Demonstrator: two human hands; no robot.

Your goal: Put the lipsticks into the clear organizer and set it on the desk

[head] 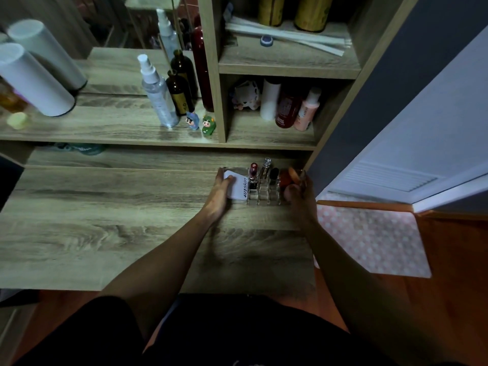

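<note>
Single head view — looking forward and down, close over the desk [105, 233].

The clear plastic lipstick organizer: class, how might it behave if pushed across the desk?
The clear plastic lipstick organizer looks rigid, so it would probably slide as one piece. The tall upright lipsticks may wobble or tip. The wooden desk looks smooth, so both hands should steady it.

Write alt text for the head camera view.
Both hands hold a clear organizer on a wooden desk: the left hand at its left end, the right hand at its right. Several lipsticks stand in its slots, below shelves of bottles.
</note>
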